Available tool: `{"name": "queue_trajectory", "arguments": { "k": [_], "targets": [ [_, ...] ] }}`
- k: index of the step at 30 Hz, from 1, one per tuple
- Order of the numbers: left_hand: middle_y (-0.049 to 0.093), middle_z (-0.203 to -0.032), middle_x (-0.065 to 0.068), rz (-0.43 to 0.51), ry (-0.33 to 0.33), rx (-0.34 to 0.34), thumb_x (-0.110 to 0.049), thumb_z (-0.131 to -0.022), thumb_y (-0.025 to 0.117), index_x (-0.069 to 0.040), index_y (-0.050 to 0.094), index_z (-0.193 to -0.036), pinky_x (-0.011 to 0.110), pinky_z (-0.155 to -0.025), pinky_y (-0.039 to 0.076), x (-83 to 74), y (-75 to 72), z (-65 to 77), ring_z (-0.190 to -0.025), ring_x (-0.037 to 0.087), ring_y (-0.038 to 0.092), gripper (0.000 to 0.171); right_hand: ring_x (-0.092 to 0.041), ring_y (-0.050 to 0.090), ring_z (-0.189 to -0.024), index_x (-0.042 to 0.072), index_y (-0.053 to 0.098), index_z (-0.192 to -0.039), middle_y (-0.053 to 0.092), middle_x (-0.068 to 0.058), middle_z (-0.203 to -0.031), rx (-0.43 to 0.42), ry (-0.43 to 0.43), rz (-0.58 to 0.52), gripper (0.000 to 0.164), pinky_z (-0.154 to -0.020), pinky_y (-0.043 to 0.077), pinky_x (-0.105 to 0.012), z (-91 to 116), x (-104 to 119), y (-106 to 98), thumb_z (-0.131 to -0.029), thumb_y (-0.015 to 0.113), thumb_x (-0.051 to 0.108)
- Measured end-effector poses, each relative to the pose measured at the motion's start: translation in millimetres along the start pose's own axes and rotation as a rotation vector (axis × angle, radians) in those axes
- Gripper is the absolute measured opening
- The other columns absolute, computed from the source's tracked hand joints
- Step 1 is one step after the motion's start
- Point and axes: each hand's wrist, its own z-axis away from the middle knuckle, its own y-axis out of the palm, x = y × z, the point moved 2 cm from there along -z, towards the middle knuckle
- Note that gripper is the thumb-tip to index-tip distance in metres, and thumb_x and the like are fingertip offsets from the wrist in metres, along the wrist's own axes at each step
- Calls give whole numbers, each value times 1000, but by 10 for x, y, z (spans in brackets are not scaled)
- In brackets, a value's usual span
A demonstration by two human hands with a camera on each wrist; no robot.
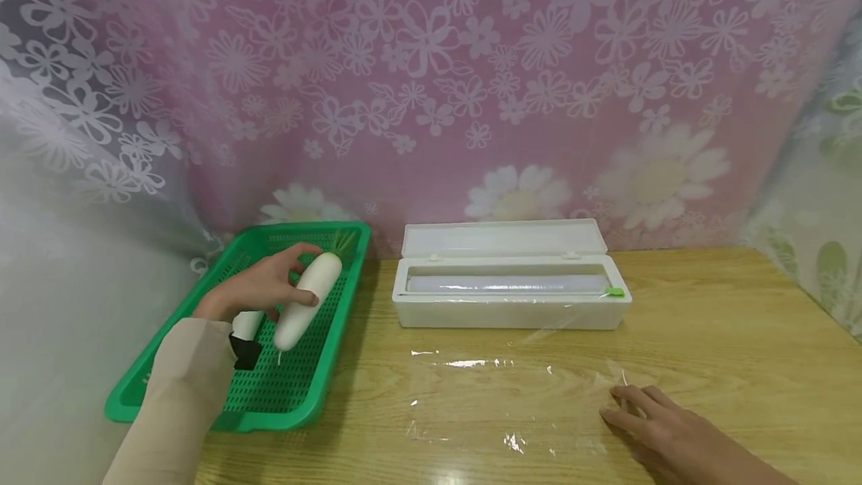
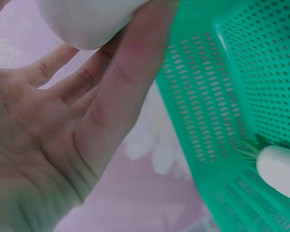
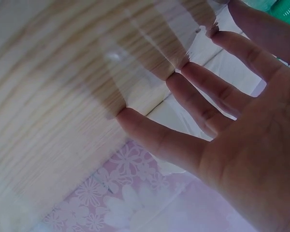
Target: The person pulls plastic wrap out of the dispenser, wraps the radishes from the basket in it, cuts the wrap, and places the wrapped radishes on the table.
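At the left of the head view, the left hand [image 1: 269, 284] has its fingers curled round a white radish [image 1: 310, 302], tilted over the green basket [image 1: 271, 419]. The right hand [image 1: 680, 432], lower right, has fingers nearly straight, their tips touching the edge of the clear film [image 1: 485, 403] spread on the desk [image 1: 727, 320] before the dispenser box [image 1: 512, 314].

The step in hand looks like lifting the radish out; the next move probably calls for carrying it rightward onto the film, kept flat by the right hand.

A second radish [image 1: 247, 325] is mostly hidden behind the left wrist. The film's borders show only by glints; the left wrist view cuts off the held radish.
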Motion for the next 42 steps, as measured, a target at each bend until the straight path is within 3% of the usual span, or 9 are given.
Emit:
{"name": "queue_trajectory", "arguments": {
  "k": [8, 15, 20, 21, 25, 27, 33, 38, 42],
  "targets": [
    [52, -131, 28, -23, 119, 23, -18, -89, 76, -7, 31, -154, 45, -59, 56, -263, 36, -4, -95, 31, 64, 80, -23, 56, -92, 16, 68, -118, 59, -9, -113, 5, 20, 13, 25, -56, 50, -27, -15, 20, -30, -100, 65, 34],
    [56, -128, 24, -62, 186, 44, -17, -87, 75, -9, 35, -151, 43, -58, 54, -429, 153, -4, -100, 31, 62, 76, -25, 56, -91, 14, 68, -117, 60, -11, -113, -10, 0, 21, 36, -55, 49, -26, 2, 50, -11, -105, 50, 42],
    [57, -128, 22, -100, 245, 50, -17, -87, 74, -11, 37, -151, 42, -61, 54, -563, 221, -15, -102, 32, 62, 75, -26, 58, -91, 14, 68, -115, 60, -10, -113, -29, -1, 64, 49, -58, 52, -31, -4, 77, -34, -107, 31, 44],
    [57, -128, 22, -108, 256, 52, -17, -87, 74, -12, 38, -151, 41, -63, 54, -594, 235, -17, -103, 32, 62, 74, -28, 58, -92, 13, 68, -116, 61, -11, -114, -31, 6, 67, 48, -59, 53, -32, -6, 79, -44, -108, 31, 42],
    [59, -123, 19, -145, 311, 59, -16, -85, 74, -13, 42, -148, 40, -70, 54, -710, 309, -35, -101, 31, 64, 71, -30, 60, -98, 12, 70, -118, 63, -13, -118, -27, 46, 61, 31, -63, 56, -32, 5, 94, -68, -106, 53, 35],
    [60, -122, 19, -154, 341, 70, -14, -85, 74, -11, 42, -147, 41, -73, 54, -758, 357, -49, -100, 31, 64, 70, -30, 60, -100, 12, 70, -119, 63, -13, -119, -21, 60, 69, 29, -64, 57, -33, 11, 107, -69, -105, 57, 33],
    [62, -119, 17, -152, 399, 98, -10, -83, 74, -8, 44, -146, 44, -79, 53, -892, 483, -90, -98, 28, 64, 70, -29, 60, -96, 11, 71, -114, 63, -14, -114, -45, 37, 91, 51, -62, 57, -33, -30, 108, -53, -109, 31, 41],
    [61, -118, 17, -148, 405, 138, -8, -81, 73, -10, 42, -147, 39, -75, 54, -1008, 625, -146, -92, 26, 63, 73, -29, 61, -93, 12, 71, -110, 63, -12, -109, -82, 29, 106, 55, -62, 56, -34, -58, 111, -66, -109, 25, 42],
    [61, -117, 16, -151, 434, 160, -6, -80, 73, -10, 42, -149, 36, -73, 55, -1087, 737, -179, -93, 25, 63, 75, -29, 60, -94, 13, 70, -111, 63, -13, -111, -57, 42, 98, 48, -62, 56, -34, -59, 111, -63, -109, 31, 41]
  ]
}}
